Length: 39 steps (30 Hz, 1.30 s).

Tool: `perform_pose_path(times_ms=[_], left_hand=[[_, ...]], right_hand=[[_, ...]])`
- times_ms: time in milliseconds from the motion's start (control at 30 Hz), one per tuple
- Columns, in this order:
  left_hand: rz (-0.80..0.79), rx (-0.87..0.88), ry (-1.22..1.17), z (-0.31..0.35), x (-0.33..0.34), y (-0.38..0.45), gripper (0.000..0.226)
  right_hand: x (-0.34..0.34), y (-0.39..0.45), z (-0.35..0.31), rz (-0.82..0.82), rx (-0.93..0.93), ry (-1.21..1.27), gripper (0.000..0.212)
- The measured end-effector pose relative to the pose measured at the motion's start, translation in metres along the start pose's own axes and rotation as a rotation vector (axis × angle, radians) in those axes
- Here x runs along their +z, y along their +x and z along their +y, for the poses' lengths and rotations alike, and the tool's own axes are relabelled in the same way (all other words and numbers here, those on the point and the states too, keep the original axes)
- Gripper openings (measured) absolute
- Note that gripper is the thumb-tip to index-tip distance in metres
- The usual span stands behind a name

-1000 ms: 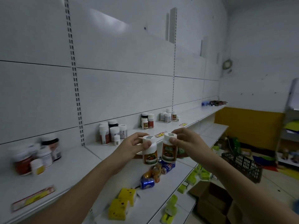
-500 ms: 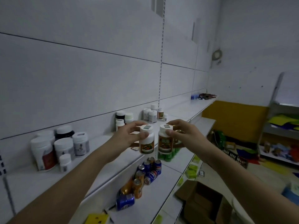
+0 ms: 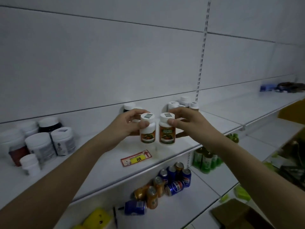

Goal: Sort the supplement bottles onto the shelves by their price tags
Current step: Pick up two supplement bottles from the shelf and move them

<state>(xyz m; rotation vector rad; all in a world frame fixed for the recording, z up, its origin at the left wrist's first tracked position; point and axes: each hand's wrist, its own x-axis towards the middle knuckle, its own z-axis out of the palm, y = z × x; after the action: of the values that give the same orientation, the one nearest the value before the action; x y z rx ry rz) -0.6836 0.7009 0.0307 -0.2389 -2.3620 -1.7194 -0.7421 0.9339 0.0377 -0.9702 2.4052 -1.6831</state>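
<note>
Red-and-yellow price tag (image 3: pixel 136 158) lying flat on upper shelf (image 3: pixel 105 164): black number "88" on yellow patch, red arrow on white end; smaller print on tag too blurred to read. Blue soda cans (image 3: pixel 175 185) on lower shelf (image 3: pixel 203 192): "PEPSI" wordmark with round logo, readable on can lying on its side. Two supplement bottles (image 3: pixel 166 133) held side by side: picture labels with small text lines, unreadable; small grey stickers on white caps, print unreadable. Other jar labels blurred.
</note>
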Motion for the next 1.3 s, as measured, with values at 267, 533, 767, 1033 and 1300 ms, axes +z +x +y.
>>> perform_pose_path(times_ms=[267, 533, 767, 1033, 1300], left_hand=[[0.278, -0.103, 0.015, -0.014, -0.011, -0.018, 0.031], [0.397, -0.171, 0.027, -0.027, -0.030, -0.042, 0.035], [0.405, -0.206, 0.019, -0.047, -0.031, -0.052, 0.036], [0.436, -0.181, -0.038, -0.066, -0.030, -0.046, 0.032], [0.447, -0.226, 0.066, -0.056, -0.021, -0.052, 0.038]], right_hand=[[0.006, 0.062, 0.016, -0.223, -0.095, 0.092, 0.028], [0.051, 0.088, 0.021, -0.424, -0.157, 0.098, 0.025], [0.078, 0.094, 0.040, -0.446, -0.137, 0.097, 0.029], [0.088, 0.098, 0.063, -0.475, -0.114, 0.105, 0.028], [0.080, 0.094, 0.054, -0.436, -0.195, -0.022, 0.031]])
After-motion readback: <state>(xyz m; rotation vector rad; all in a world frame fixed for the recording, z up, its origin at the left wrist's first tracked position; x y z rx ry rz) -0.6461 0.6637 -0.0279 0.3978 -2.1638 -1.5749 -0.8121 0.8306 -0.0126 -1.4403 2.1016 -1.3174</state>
